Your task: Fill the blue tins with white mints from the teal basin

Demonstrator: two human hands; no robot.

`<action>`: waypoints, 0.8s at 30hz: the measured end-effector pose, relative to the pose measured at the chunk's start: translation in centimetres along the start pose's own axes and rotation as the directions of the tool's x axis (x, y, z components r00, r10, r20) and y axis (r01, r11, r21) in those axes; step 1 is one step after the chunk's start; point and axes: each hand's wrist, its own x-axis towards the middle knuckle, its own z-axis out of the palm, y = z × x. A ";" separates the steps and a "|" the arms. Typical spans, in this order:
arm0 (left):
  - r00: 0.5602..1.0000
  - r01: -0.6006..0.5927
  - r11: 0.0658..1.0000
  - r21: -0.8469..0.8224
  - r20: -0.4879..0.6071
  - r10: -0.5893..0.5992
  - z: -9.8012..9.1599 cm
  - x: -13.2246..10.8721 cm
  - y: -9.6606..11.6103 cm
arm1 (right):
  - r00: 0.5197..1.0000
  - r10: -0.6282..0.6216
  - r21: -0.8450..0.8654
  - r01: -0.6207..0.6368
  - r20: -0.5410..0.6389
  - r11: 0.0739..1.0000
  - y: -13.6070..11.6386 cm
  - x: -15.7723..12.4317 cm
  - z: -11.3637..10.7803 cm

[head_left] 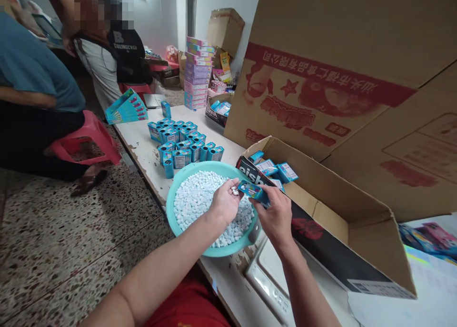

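Over a turquoise basin [170, 213] full of small white candies [196, 198], my two hands meet. My left hand [226, 202] is cupped with a few white candies in its curled fingers, close against the top of a small blue candy box [252, 190]. My right hand [275, 210] grips that box, which is tilted toward the left hand. White candies show at the box's opening. Behind the basin, several similar blue boxes [182, 158] stand upright in rows, many with a dark round hole on top.
An open carton [332, 213] with several blue boxes [266, 167] lies to the right. A white scale [267, 279] sits in front of it. Large cardboard [314, 79] rises behind. Pastel boxes [197, 74] are stacked at the back. Other people [32, 74] and a red stool [87, 136] are left.
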 end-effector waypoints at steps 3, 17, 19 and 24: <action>1.000 0.021 1.000 0.018 -0.003 -0.021 0.2 -0.6 0.2 | 0.996 0.087 0.128 -0.086 -0.001 0.988 -0.1 -0.2 -0.3; 0.851 -0.519 0.526 0.674 0.468 0.240 -1.0 -2.2 2.4 | 0.692 0.709 0.737 -0.547 0.133 0.396 1.1 -1.7 -4.3; 0.752 -0.641 0.405 0.652 0.638 0.163 -0.7 -3.3 2.6 | 0.736 0.650 0.746 -0.539 0.191 0.391 0.3 -2.0 -4.2; 0.666 -0.736 0.109 0.668 0.744 -0.063 0.5 -5.9 4.0 | 0.814 0.550 0.775 -0.465 0.185 0.428 -2.0 -2.8 -4.0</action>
